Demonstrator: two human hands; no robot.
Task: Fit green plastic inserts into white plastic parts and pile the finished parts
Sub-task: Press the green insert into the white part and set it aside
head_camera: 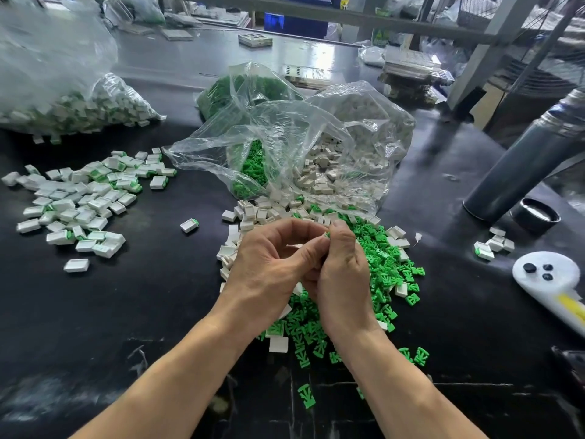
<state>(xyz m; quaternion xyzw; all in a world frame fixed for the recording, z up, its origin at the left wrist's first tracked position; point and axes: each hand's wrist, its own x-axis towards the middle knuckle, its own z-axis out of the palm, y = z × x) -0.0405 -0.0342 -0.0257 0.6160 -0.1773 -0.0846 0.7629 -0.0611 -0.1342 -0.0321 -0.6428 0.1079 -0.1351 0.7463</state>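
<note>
Though barely visible, green insert [327,235] between hands [269,267].

A grey cylindrical flask [525,163] leans at right, its black cap [536,216] lying just beside it.

Crinkled clear plastic bag [316,128], glossy black table [142,296]

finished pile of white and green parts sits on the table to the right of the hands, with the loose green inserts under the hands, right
Not quite. The head view shows the finished pile on the table to the left of the hands, not the right. The loose green inserts do lie under the left hand and right hand.
</note>
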